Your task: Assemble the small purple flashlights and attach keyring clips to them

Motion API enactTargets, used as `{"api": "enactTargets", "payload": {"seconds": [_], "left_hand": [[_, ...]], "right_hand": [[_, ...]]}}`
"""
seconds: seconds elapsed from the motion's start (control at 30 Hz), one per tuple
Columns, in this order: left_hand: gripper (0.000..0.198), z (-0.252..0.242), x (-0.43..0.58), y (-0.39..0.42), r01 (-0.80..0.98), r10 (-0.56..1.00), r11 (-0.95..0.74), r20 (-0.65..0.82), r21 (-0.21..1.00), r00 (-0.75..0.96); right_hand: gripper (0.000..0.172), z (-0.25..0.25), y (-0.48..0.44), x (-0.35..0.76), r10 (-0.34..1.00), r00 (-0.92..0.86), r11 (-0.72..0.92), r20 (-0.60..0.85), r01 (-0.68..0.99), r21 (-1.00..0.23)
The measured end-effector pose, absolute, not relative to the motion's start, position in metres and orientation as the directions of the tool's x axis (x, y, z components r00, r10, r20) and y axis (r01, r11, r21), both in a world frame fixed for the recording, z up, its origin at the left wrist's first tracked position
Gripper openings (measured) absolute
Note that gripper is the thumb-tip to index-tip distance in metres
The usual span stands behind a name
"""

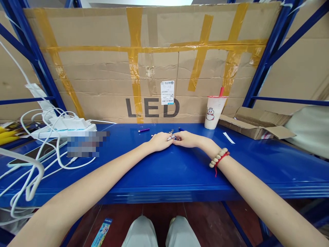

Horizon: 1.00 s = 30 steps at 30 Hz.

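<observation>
At the middle of the blue shelf, my left hand (160, 141) and my right hand (188, 139) meet, fingertips nearly touching. Both are closed in a pinch around a small silver, cone-tipped piece (170, 138) that looks like part of a pen. My fingers hide much of it. Just behind them lie some tiny metal bits (171, 131), too small to name. A shiny dark-purple pen barrel or cap (144, 130) rests beyond my left hand, and a dark blue tube end (181, 129) shows behind my right hand.
On the left, tangled white cables (58, 151), a power strip (69, 132) and a phone (38, 151) lie on the shelf. To the right stand a drink cup (214, 111) with a red straw and an opened cardboard box (254, 123). A white paper strip (228, 138) lies nearby. Taped cardboard (108, 79) closes the back.
</observation>
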<state>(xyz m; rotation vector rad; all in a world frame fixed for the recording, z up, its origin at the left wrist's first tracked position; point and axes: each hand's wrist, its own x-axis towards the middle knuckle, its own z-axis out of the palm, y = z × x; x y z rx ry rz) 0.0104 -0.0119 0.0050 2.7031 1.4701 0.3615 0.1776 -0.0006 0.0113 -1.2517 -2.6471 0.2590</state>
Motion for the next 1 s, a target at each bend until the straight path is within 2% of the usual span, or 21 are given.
{"api": "enactTargets", "payload": {"seconds": [0.4, 0.67, 1.0], "left_hand": [[0.030, 0.0059, 0.0101, -0.0134, 0.810, 0.820, -0.566, 0.203, 0.154, 0.535], [0.031, 0.0042, 0.0096, -0.0106, 0.805, 0.810, -0.578, 0.208, 0.134, 0.548], [0.030, 0.0054, 0.0101, -0.0128, 0.805, 0.816, -0.571, 0.215, 0.159, 0.537]], "right_hand": [[0.023, 0.0156, -0.0062, 0.1755, 0.788, -0.610, 0.611, 0.080, 0.762, -0.212], [0.018, 0.0166, -0.0070, 0.1744, 0.789, -0.607, 0.613, 0.092, 0.771, -0.171], [0.017, 0.0153, -0.0057, 0.1745, 0.790, -0.607, 0.611, 0.084, 0.771, -0.181]]}}
